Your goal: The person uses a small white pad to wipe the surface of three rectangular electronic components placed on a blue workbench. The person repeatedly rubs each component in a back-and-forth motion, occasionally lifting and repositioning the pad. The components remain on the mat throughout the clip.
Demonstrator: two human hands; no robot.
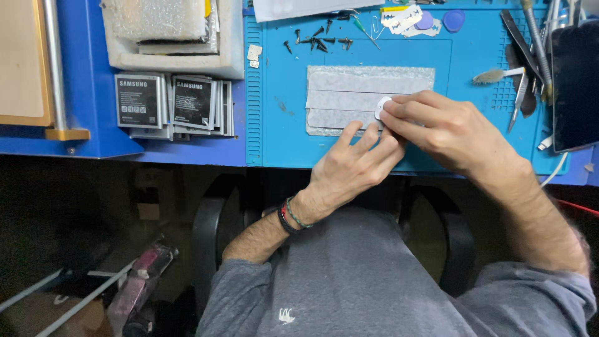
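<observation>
Both hands meet at the grey adhesive sheet (368, 97) on the blue mat (274, 137): left hand (352, 168) flat, steadying its near edge; right hand (446, 128) pinching, seemingly, a small white disc (381, 107) against it.

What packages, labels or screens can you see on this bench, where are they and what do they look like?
Battery packs: upright rows left of the blue mat, dark rectangular labels with pale print.
Dark screen: far right edge, black glossy rectangle, unlit.
Bubble-wrap packets: top left in a white foam tray, silvery.
</observation>
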